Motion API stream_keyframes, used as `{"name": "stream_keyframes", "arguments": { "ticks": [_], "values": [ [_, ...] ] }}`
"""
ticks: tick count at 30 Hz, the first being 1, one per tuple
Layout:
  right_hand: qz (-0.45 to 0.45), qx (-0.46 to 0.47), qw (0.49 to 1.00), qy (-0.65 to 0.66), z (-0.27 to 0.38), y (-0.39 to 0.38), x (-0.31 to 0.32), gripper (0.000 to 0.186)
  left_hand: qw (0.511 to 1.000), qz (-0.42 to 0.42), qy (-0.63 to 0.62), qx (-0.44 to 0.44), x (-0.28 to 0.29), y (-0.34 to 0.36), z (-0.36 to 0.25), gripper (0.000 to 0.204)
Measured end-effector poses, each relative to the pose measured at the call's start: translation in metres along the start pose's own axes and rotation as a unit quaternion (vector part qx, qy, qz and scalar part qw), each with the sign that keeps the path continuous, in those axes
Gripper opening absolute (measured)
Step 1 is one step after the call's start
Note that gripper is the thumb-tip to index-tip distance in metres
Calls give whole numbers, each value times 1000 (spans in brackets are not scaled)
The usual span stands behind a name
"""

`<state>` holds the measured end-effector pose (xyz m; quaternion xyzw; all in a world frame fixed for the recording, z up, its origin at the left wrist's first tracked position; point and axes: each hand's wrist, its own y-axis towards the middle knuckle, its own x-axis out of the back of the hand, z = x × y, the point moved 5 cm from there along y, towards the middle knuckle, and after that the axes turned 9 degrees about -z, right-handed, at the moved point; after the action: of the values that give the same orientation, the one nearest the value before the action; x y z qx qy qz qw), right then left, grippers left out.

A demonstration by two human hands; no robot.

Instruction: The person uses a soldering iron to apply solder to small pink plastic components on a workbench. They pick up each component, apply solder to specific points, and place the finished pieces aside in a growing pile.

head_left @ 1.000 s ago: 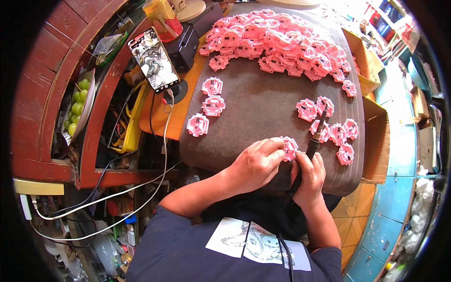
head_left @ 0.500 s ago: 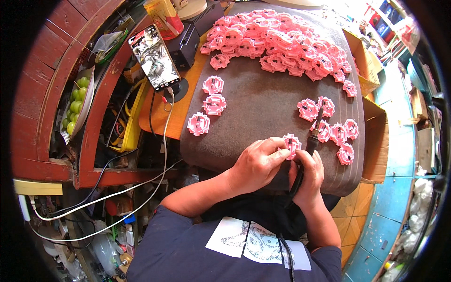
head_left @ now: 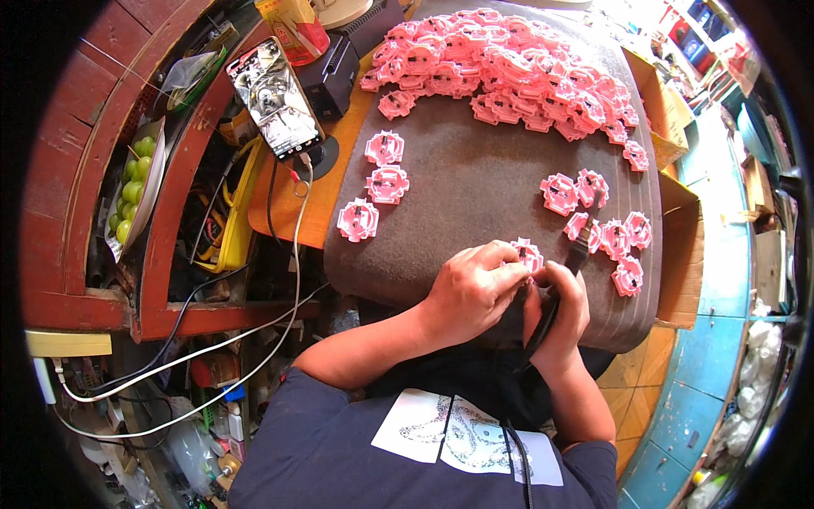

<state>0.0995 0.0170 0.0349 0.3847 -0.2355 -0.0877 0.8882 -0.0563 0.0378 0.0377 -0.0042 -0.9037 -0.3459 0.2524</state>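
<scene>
Between the thumb and fingers of my left hand (head_left: 475,293) is a small pink plastic part (head_left: 529,254) with a dark piece at its centre. The fingertips of my right hand (head_left: 561,316) meet it from the right side. A long black pen-shaped tool (head_left: 580,248) lies in my right hand's grip, its upper end pointing away over the pink parts (head_left: 614,240) on the right; its exact kind is unclear. At the far end of the dark grey mat (head_left: 475,187) rises a big heap of like pink parts (head_left: 509,72). A few single ones (head_left: 387,184) form a column on the left.
A phone (head_left: 275,100) on a round black stand is at the left, with a white cable (head_left: 297,254) hanging down. Red shelving (head_left: 182,204) holds a dish of green fruit (head_left: 133,191). Open cardboard boxes (head_left: 680,254) stand along the mat's right edge.
The tool in my right hand has tilted slightly to the right, its upper end shifting over the pink parts. Both hands still hold the pink part in nearly the same place.
</scene>
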Motion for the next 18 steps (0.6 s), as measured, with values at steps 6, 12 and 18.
{"name": "stream_keyframes", "arguments": {
  "ticks": [6, 12, 18],
  "values": [
    [36, 144, 987, -55, 16, -2, 1, 48, 1000, -7, 13, 12, 0, -1, 2, 20],
    [34, 123, 990, -59, 7, -10, 1, 55, 1000, -18, 15, 16, 0, 0, 1, 22],
    [29, 92, 994, -49, 4, -11, -1, 58, 999, -30, -1, 34, 0, 0, 3, 24]
  ]
}}
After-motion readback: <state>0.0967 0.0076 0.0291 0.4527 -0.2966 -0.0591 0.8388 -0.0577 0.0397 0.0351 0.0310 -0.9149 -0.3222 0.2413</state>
